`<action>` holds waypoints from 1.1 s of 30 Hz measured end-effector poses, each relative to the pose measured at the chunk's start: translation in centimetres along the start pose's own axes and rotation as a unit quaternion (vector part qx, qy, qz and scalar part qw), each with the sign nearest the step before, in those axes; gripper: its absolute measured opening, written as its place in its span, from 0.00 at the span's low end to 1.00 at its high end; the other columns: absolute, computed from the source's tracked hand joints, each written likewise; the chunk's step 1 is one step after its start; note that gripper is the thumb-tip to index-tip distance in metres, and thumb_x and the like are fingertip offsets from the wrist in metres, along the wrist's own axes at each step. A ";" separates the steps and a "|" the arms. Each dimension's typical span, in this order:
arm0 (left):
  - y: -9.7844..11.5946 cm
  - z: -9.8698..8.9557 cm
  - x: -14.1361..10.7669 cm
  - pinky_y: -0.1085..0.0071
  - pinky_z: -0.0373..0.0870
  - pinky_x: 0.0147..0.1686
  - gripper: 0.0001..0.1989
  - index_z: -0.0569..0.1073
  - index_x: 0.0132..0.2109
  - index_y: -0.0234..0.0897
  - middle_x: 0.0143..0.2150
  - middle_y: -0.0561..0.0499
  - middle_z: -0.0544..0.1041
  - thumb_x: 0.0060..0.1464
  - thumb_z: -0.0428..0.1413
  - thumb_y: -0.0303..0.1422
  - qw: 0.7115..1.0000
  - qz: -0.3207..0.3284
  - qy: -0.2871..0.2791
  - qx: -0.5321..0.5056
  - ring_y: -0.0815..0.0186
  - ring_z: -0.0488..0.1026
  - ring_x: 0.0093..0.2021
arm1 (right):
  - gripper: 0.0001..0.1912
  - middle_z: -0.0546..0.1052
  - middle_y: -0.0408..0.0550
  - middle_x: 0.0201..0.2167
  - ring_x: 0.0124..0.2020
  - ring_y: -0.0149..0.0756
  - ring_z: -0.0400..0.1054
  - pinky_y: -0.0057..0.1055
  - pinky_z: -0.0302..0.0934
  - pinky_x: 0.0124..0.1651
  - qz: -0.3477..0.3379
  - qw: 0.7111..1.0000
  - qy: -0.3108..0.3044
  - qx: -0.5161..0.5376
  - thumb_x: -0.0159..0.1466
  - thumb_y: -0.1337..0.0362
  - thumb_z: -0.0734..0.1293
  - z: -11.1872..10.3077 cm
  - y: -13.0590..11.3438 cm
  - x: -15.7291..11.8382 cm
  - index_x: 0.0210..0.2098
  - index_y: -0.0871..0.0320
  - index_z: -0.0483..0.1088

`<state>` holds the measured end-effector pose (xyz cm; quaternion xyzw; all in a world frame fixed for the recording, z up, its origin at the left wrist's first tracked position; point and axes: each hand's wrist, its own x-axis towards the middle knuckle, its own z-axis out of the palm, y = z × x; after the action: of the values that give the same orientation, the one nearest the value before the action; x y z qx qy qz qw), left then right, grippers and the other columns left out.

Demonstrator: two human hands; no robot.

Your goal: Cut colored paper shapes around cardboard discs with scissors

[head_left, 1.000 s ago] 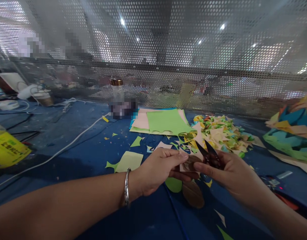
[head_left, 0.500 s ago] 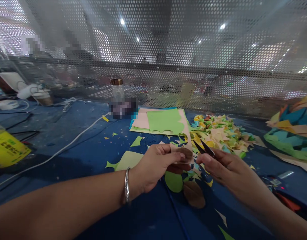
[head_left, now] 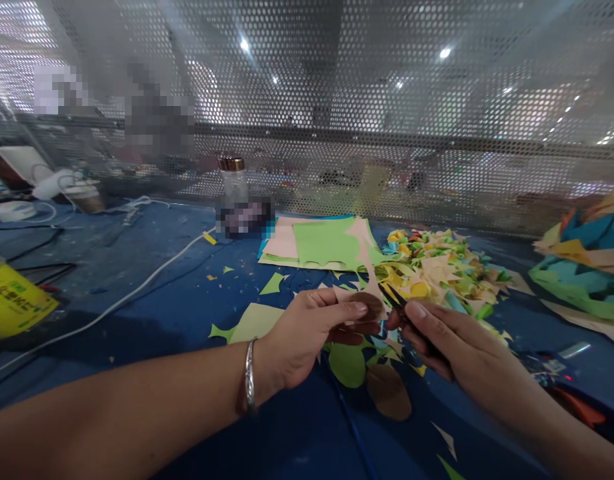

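Observation:
My left hand (head_left: 317, 333) pinches a pale pink sheet of paper (head_left: 365, 277) together with a brown oval (head_left: 374, 305) lying on it. Facing it from the right, my right hand (head_left: 447, 333) is closed round a pair of scissors (head_left: 394, 297), whose dark blades reach the right edge of the paper. The scissor handles are mostly hidden in my fingers. Below the hands, a green rounded paper piece (head_left: 347, 365) and another brown oval (head_left: 389, 392) lie on the blue table.
Behind the hands lies a stack of coloured sheets (head_left: 327, 241). A heap of paper scraps (head_left: 441, 267) spreads to its right. Layered coloured paper (head_left: 581, 267) stands far right. At left are a yellow-labelled container (head_left: 17, 300) and a white cable (head_left: 151, 277); a perforated metal screen (head_left: 307, 80) rises behind.
The scissor blades have come closer together and now meet the paper's edge. My right hand has turned and closed more round the handles. My left hand still grips the paper and oval.

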<state>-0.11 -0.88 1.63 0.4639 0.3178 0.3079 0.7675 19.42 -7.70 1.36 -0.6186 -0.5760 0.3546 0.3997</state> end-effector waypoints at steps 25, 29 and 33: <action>-0.2 0.1 -0.3 0.77 0.70 0.33 0.04 0.84 0.36 0.36 0.33 0.51 0.83 0.53 0.65 0.31 0.999 0.009 -0.052 -0.015 0.71 0.81 0.34 | 0.33 0.54 0.37 0.21 0.19 0.27 0.42 0.28 0.37 0.18 -0.046 0.994 -0.081 -0.059 0.64 0.30 0.60 -0.5 -0.5 0.0 0.27 0.55 0.67; -0.2 -0.1 -0.3 0.78 0.69 0.34 0.05 0.84 0.35 0.36 0.32 0.51 0.83 0.53 0.65 0.32 0.998 0.045 -0.046 0.025 0.71 0.80 0.35 | 0.33 0.56 0.38 0.21 0.20 0.28 0.44 0.28 0.40 0.18 -0.058 0.992 -0.081 -0.075 0.66 0.31 0.59 -0.6 -0.4 -0.1 0.27 0.55 0.67; 0.0 -0.3 -0.2 0.77 0.69 0.35 0.04 0.84 0.35 0.36 0.33 0.51 0.83 0.53 0.65 0.32 0.995 0.070 -0.046 0.060 0.71 0.79 0.35 | 0.34 0.53 0.36 0.20 0.20 0.28 0.43 0.28 0.39 0.18 -0.063 0.990 -0.085 -0.096 0.65 0.30 0.58 -0.7 -0.6 -0.1 0.25 0.54 0.63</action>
<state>-0.49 -0.90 1.54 0.5437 0.2664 0.3194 0.7290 19.77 -7.82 2.25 -0.5845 -0.6771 0.3228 0.3094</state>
